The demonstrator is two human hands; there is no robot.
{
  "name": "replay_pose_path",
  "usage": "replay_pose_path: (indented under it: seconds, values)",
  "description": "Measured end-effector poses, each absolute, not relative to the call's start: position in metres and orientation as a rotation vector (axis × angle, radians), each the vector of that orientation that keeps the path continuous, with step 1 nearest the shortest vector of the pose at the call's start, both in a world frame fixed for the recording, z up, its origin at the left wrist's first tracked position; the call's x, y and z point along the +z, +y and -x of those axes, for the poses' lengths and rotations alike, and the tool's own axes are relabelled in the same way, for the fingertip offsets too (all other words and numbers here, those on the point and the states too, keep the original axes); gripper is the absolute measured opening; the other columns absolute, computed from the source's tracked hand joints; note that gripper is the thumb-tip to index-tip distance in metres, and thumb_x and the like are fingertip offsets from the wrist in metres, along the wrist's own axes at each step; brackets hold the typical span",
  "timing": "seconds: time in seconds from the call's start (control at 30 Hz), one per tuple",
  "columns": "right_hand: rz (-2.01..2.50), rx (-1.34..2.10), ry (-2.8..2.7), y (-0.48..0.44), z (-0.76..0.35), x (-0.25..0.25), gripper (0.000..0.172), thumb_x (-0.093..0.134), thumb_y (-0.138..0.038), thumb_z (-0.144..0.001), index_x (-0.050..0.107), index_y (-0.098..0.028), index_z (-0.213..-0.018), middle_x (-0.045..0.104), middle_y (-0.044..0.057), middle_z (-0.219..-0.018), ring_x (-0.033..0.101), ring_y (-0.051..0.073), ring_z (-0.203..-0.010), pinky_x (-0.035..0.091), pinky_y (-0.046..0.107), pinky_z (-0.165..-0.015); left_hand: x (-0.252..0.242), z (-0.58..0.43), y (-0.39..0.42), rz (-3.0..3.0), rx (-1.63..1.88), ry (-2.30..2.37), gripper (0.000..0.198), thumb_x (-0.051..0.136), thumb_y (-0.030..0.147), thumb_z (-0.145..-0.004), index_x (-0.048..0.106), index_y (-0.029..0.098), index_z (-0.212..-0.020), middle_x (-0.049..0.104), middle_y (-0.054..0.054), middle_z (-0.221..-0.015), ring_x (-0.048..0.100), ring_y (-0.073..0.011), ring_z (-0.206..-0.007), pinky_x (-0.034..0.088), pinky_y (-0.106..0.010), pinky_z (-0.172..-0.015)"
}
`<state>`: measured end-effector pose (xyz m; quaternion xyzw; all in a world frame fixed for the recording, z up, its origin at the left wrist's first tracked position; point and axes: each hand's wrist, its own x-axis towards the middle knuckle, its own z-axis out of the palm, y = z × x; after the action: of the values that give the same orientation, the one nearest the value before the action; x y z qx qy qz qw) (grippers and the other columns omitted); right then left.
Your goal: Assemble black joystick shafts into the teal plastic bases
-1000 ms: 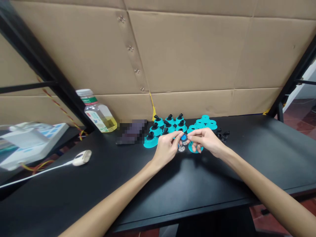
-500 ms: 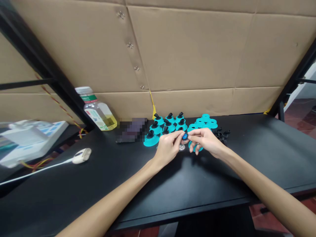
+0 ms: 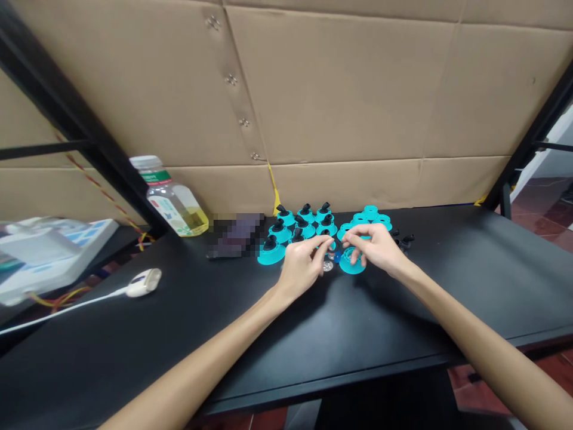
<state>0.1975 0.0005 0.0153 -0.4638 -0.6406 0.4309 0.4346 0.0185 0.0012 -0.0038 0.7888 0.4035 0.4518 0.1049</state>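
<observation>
My left hand [image 3: 301, 264] is closed in a pinch above the table. What its fingertips hold, if anything, is too small to make out. Facing it, my right hand [image 3: 376, 248] has thumb and forefinger pressed together, the other fingers curled; any small item there is hidden. A small blue round piece [image 3: 338, 257] shows below and between the fingertips. Close to the left fingers is a clear round disc [image 3: 328, 266]. Beneath the right hand sits a teal cone-shaped piece [image 3: 351, 265]. Behind the left hand stand several teal cones with black tops [image 3: 270, 254].
Several teal pieces without tops [image 3: 370, 212] are grouped at the back, beside small black parts [image 3: 407, 240]. To the left are a dark pixelated flat object [image 3: 237, 236], a bottle of yellow liquid [image 3: 172, 203] and a white cable plug [image 3: 144, 282]. Cardboard [image 3: 349, 89] walls the back.
The small black ring with the blue centre, held between both hands before, no longer shows there. My hands have parted slightly, and a blue piece now appears lower, between them.
</observation>
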Motion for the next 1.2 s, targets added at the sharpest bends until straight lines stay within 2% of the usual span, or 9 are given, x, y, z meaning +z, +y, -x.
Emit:
replay_pose_path:
  seconds: [0.1, 0.23, 0.4, 0.5, 0.57, 0.87, 0.97, 1.13, 1.2]
  values:
    - [1.194, 1.079, -1.672, 0.000, -0.199, 0.015, 0.016, 0.058, -0.031, -0.081, 0.063, -0.016, -0.081, 0.067, 0.005, -0.076, 0.060, 0.011, -0.047, 0.043, 0.021, -0.038, -0.004, -0.019, 0.001, -2.344, 1.304, 1.200, 0.025, 0.048, 0.028, -0.093, 0.070, 0.017, -0.087, 0.066, 0.002, -0.055, 0.061, -0.0116, -0.046, 0.048, -0.021, -0.054]
    - [1.282, 0.751, -1.911, -0.003, -0.203, 0.019, 0.013, 0.059, -0.027, -0.081, 0.067, -0.017, -0.079, 0.066, 0.001, -0.065, 0.056, 0.010, -0.047, 0.043, 0.024, -0.049, -0.003, -0.013, 0.007, -2.360, 1.376, 1.283, 0.022, 0.052, 0.028, -0.091, 0.070, 0.018, -0.086, 0.073, 0.000, -0.071, 0.068, -0.0141, -0.059, 0.050, -0.021, -0.056]
    - [1.442, 0.071, -2.210, -0.008, -0.200, 0.023, 0.015, 0.058, -0.024, -0.084, 0.072, -0.019, -0.086, 0.071, 0.006, -0.091, 0.059, 0.017, -0.078, 0.037, 0.027, -0.064, -0.001, -0.001, 0.018, -2.435, 1.397, 1.328, 0.024, 0.050, 0.029, -0.091, 0.070, 0.017, -0.086, 0.074, -0.001, -0.074, 0.070, -0.0157, -0.065, 0.049, -0.023, -0.061]
    - [1.331, -0.175, -2.469, -0.004, -0.191, 0.018, 0.019, 0.055, -0.022, -0.086, 0.073, -0.018, -0.092, 0.069, 0.009, -0.099, 0.055, 0.023, -0.097, 0.037, 0.031, -0.074, -0.001, 0.008, 0.024, -2.461, 1.391, 1.379, 0.023, 0.049, 0.028, -0.091, 0.070, 0.017, -0.088, 0.075, -0.002, -0.079, 0.070, -0.0158, -0.066, 0.049, -0.023, -0.063]
    - [1.263, -0.255, -2.615, 0.000, -0.184, 0.014, 0.020, 0.055, -0.018, -0.084, 0.072, -0.017, -0.093, 0.068, 0.010, -0.098, 0.053, 0.025, -0.100, 0.035, 0.035, -0.080, -0.001, 0.013, 0.026, -2.467, 1.360, 1.417, 0.023, 0.050, 0.027, -0.091, 0.071, 0.017, -0.088, 0.075, -0.003, -0.080, 0.070, -0.0161, -0.067, 0.048, -0.024, -0.063]
    - [1.245, -0.336, -2.714, 0.006, -0.172, 0.003, 0.023, 0.046, -0.011, -0.087, 0.068, -0.014, -0.083, 0.067, 0.012, -0.090, 0.053, 0.023, -0.091, 0.031, 0.037, -0.081, 0.002, 0.017, 0.026, -2.568, 1.323, 1.488, 0.025, 0.049, 0.028, -0.091, 0.072, 0.019, -0.089, 0.075, -0.002, -0.077, 0.068, -0.0162, -0.066, 0.045, -0.024, -0.060]
    - [1.251, -0.329, -2.621, 0.007, -0.174, 0.007, 0.027, 0.043, -0.011, -0.090, 0.070, -0.014, -0.085, 0.069, 0.011, -0.087, 0.055, 0.022, -0.087, 0.032, 0.036, -0.080, 0.003, 0.017, 0.025, -2.572, 1.336, 1.492, 0.025, 0.049, 0.028, -0.091, 0.072, 0.020, -0.087, 0.074, -0.002, -0.075, 0.068, -0.0162, -0.065, 0.045, -0.024, -0.060]
    - [1.221, 0.014, -2.258, 0.010, -0.195, 0.020, 0.024, 0.050, -0.021, -0.091, 0.073, -0.016, -0.091, 0.072, 0.009, -0.092, 0.060, 0.019, -0.084, 0.040, 0.030, -0.076, 0.002, 0.017, 0.024, -2.584, 1.349, 1.470, 0.025, 0.049, 0.028, -0.092, 0.072, 0.019, -0.088, 0.075, -0.003, -0.079, 0.068, -0.0165, -0.066, 0.046, -0.025, -0.061]
    - [1.198, 0.173, -2.158, 0.010, -0.208, 0.023, 0.021, 0.053, -0.023, -0.089, 0.074, -0.018, -0.087, 0.073, 0.006, -0.088, 0.063, 0.017, -0.079, 0.043, 0.029, -0.073, 0.000, 0.016, 0.023, -2.597, 1.361, 1.452, 0.025, 0.050, 0.029, -0.092, 0.072, 0.019, -0.088, 0.075, -0.003, -0.082, 0.068, -0.0164, -0.066, 0.046, -0.025, -0.060]
